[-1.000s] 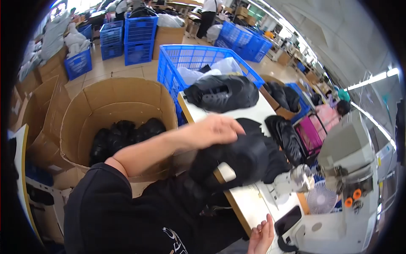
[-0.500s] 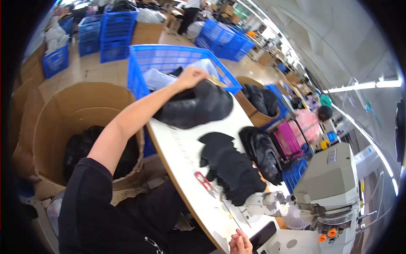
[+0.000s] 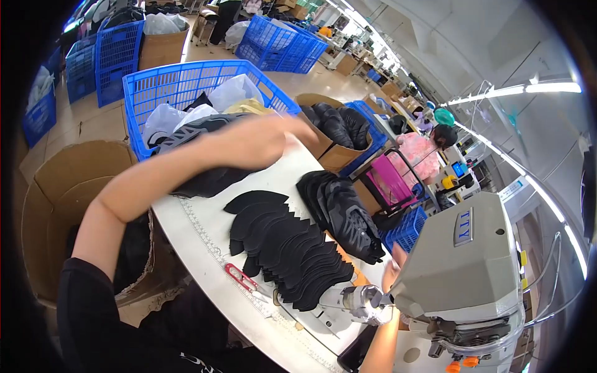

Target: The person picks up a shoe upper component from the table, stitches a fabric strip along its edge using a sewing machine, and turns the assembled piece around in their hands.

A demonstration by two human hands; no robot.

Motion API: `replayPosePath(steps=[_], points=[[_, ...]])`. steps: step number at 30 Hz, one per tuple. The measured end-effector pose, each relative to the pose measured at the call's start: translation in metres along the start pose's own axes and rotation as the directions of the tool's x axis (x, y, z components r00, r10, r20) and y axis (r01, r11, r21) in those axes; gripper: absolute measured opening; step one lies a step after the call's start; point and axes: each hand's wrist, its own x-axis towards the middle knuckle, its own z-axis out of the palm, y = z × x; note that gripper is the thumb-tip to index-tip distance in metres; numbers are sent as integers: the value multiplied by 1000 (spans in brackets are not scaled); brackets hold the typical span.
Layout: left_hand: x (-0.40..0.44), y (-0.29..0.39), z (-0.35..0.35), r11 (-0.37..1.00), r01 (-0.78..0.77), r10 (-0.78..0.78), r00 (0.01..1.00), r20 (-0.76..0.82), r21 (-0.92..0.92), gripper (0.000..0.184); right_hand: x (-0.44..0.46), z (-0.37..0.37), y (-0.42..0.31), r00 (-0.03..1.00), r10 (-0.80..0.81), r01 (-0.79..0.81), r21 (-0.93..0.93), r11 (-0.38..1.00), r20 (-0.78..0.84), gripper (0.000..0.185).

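Observation:
My left hand is smeared by motion above the table, in front of a pile of dark patterned pieces; its fingers cannot be made out. Partly hidden by the sewing machine, my right hand has its visible fingers stretched out. Close to them is the end of a stack of black and grey patterned pieces, like shoe uppers. Plain black curved pieces lie fanned out in overlapping rows on the white table. Red-handled thread snips rest beside them.
A blue crate holding plastic bags stands at the table's far end. A large cardboard bin is on the left. Beyond the table are a box of black bundles and a person in pink. A dark phone lies near the machine.
My view has turned right. My left hand has come off the black pile toward the table's middle. My right hand has moved from the near edge to behind the machine head.

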Motion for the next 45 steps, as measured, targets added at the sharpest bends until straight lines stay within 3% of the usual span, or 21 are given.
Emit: replayPosePath(steps=[2, 3, 6, 7, 9, 12, 15, 17, 19, 21, 23, 27, 30, 32, 34, 35, 37, 40, 41, 43, 45], points=[[27, 25, 55, 974, 11, 48, 966, 252, -226, 48, 39, 39, -7, 969, -236, 221, -171, 960, -74, 52], [38, 6, 111, 971, -145, 184, 961, 205, -189, 55, 51, 52, -5, 930, -355, 321, -263, 910, -95, 56], [61, -20, 209, 981, -175, 186, 973, 135, -88, 64, 63, 74, 20, 977, -171, 206, -345, 916, 129, 43], [63, -19, 213, 999, 3, 12, 958, 285, -51, 62, 57, 66, 14, 979, -191, 202, -360, 911, 68, 40], [64, -19, 218, 938, 332, -332, 781, 530, 98, 58, 40, 42, -5, 970, -237, 199, -364, 910, -61, 36], [43, -61, 265, 987, 123, -153, 912, 381, 101, 31, -12, -11, -29, 930, -201, 99, -316, 944, -308, 32], [32, -39, 232, 995, 97, -85, 953, 290, -28, 42, -87, -66, -48, 840, -89, -80, -285, 955, -535, 28], [13, -4, 190, 998, 13, -5, 991, 130, -56, 35, -131, -97, -66, 766, -22, -216, -290, 932, -642, 26], [-11, 18, 163, 990, 142, -130, 918, 374, -5, 32, -160, -127, -92, 715, -32, -307, -355, 883, -698, 25], [-35, 26, 161, 984, 178, -171, 876, 451, 28, 33, -182, -157, -120, 790, -258, -168, -601, 782, -557, 20], [-45, 28, 161, 974, 221, -189, 908, 375, -43, 32, -197, -162, -131, 750, -103, -152, -321, 935, -654, 18], [-48, 38, 164, 957, 269, -242, 948, 209, -111, 30, -205, -165, -138, 742, -80, -26, -147, 989, -666, 17], [-33, 96, 129, 998, -42, 35, 989, -145, -46, 30, -200, -150, -134, 753, -2, -36, -43, 998, -658, 16], [-25, 149, 92, 925, 48, -48, 999, 10, -377, 29, -190, -140, -129, 802, -15, -16, -47, 999, -598, 16], [-20, 177, 78, 830, -196, 271, 960, 70, -522, 29, -185, -128, -114, 851, -30, 49, 22, 999, -525, 22], [-20, 189, 81, 774, -260, 395, 911, 119, -577, 30, -187, -117, -107, 869, 80, -15, 134, 991, -489, 31], [-23, 207, 98, 819, -477, 538, 833, 134, -320, 28, -185, -108, -101, 864, 130, -44, 185, 982, -486, 30], [-21, 219, 110, 858, -508, 512, 841, 173, -70, 30, -188, -106, -95, 886, 162, -143, 75, 987, -435, 34], [-20, 221, 112, 859, -510, 510, 845, 160, -46, 31, -179, -109, -110, 900, 45, -142, -194, 971, -433, 31], [-19, 222, 114, 859, -511, 507, 852, 132, 3, 34, -168, -112, -142, 926, -167, -115, -673, 731, -339, 26], [-19, 223, 118, 862, -506, 505, 860, 79, -3, 32, -172, -86, -139, 959, -95, -98, -624, 776, -269, 52]])
